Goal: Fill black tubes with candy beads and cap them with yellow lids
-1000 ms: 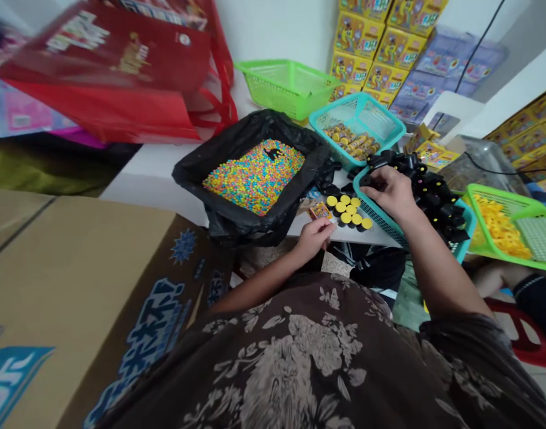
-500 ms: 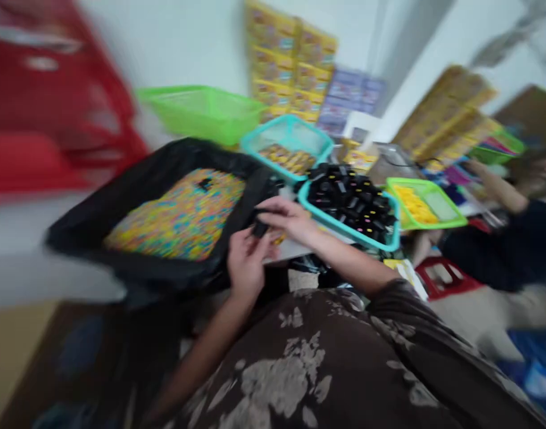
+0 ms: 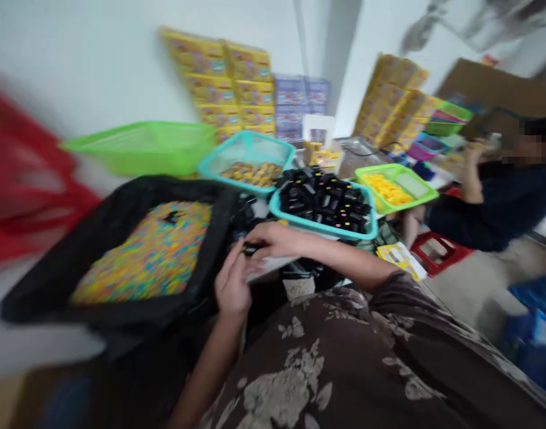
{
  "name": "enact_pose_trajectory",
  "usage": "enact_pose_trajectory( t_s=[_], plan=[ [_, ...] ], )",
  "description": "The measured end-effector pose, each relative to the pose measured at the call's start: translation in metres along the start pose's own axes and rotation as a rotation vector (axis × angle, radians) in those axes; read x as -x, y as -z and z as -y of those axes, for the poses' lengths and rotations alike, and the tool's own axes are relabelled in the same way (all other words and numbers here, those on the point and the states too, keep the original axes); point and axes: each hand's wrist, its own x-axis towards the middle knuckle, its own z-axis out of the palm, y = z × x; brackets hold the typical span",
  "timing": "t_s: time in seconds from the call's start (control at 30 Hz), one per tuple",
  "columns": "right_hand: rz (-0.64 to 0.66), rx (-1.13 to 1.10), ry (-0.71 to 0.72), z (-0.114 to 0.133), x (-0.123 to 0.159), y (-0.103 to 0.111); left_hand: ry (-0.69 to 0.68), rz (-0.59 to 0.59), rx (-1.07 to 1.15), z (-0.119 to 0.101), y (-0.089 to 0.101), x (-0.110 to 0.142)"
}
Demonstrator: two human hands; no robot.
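My left hand (image 3: 234, 287) and my right hand (image 3: 274, 239) meet at the right edge of a black-lined bin. Between their fingertips is a small black plastic piece (image 3: 253, 246), partly hidden and blurred. Both hands are closed on it. The black-lined bin (image 3: 225, 205) holds a heap of tiny multicoloured pieces (image 3: 159, 256), with a few black bits on top. Just beyond my right hand stands a turquoise basket (image 3: 320, 227) piled with black plastic pieces (image 3: 326, 196), some showing yellow or pink dots.
Behind are a turquoise basket (image 3: 205, 168) of small yellow-brown items and a green basket (image 3: 143, 149). Yellow boxes (image 3: 250, 89) and purple boxes (image 3: 299, 98) lean on the wall. At right are a green tray (image 3: 422, 201) with yellow pieces, a red stool (image 3: 437, 250) and a co-worker (image 3: 487, 202).
The camera view has swung right and up, so the bin and baskets sit further left and lower. Both hands stay together around the small black piece, the right hand now covering more of it.
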Motion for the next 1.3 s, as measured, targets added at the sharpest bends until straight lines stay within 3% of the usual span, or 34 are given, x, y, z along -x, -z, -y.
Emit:
enact_pose_trajectory(
  t_s=[0.1,0.23,0.33,0.43,0.57,0.7,0.83,1.0,1.13,1.23,1.3],
  plan=[
    [0.148,-0.037,0.187,0.021,-0.006,-0.027,0.035,-0.041,0.097,-0.002,0.0,0.009],
    [0.188,0.053,0.436,0.016,-0.043,-0.043,0.047,-0.173,0.136,0.005,0.0,0.013],
    [0.193,0.161,0.594,0.014,-0.086,-0.061,0.098,-0.085,0.156,0.014,-0.002,0.017],
    [0.335,0.369,0.755,0.031,-0.111,-0.094,0.161,0.017,0.15,0.021,-0.001,0.021],
    [0.546,0.628,0.828,0.057,-0.114,-0.137,0.14,0.009,0.147,0.02,0.009,0.023],
    [0.607,0.523,0.789,0.063,-0.112,-0.153,0.114,-0.013,0.168,0.016,0.018,0.024],
    [0.601,0.332,0.587,0.054,-0.115,-0.146,0.139,-0.017,0.164,0.015,0.02,0.027],
    [0.432,-0.151,0.349,0.033,-0.101,-0.118,0.094,-0.023,0.126,0.018,0.021,0.026],
    [0.279,-0.537,0.318,0.01,-0.061,-0.08,-0.04,-0.146,0.045,0.013,0.021,0.025],
    [0.164,-0.639,0.261,-0.011,-0.02,-0.055,-0.228,-0.233,-0.08,0.006,0.016,0.026],
    [0.099,-0.629,0.208,-0.025,0.01,-0.043,-0.314,-0.187,-0.198,0.005,0.009,0.029]
  ],
)
